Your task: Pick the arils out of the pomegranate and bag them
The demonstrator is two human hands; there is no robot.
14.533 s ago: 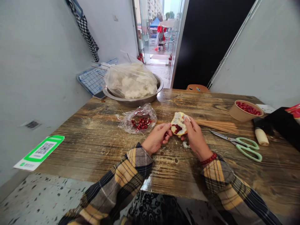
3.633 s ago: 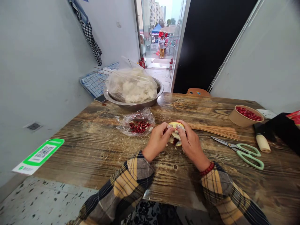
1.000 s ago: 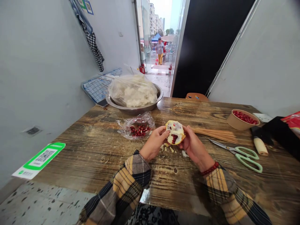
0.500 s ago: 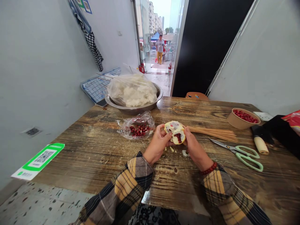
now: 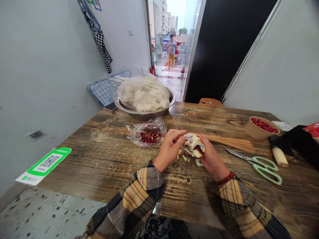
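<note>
In my right hand (image 5: 212, 158) is an opened pomegranate piece (image 5: 194, 144), its pale inner side up with a pocket of dark red seeds showing. My right fingers wrap round its right side. At its left edge, my left hand (image 5: 170, 148) pinches with thumb and forefinger; what lies right between those fingertips is partly hidden. Small pale scraps (image 5: 184, 158) lie on the table below the fruit. To the left of my left hand rests a clear plastic bag (image 5: 149, 134) with red pomegranate seeds on it.
A metal basin (image 5: 147, 114) holding a bagged white mass stands at the back left. Wooden skewers (image 5: 231, 142), green-handled scissors (image 5: 261, 165), a wooden-handled tool (image 5: 280, 156) and a paper bowl (image 5: 256, 130) of red seeds are at right. A person (image 5: 171, 49) stands outside the doorway.
My left hand has shifted from holding the pomegranate's left side to pinching at its edge. The fruit has tilted and moved slightly right in my right hand. The view has shifted a little.
</note>
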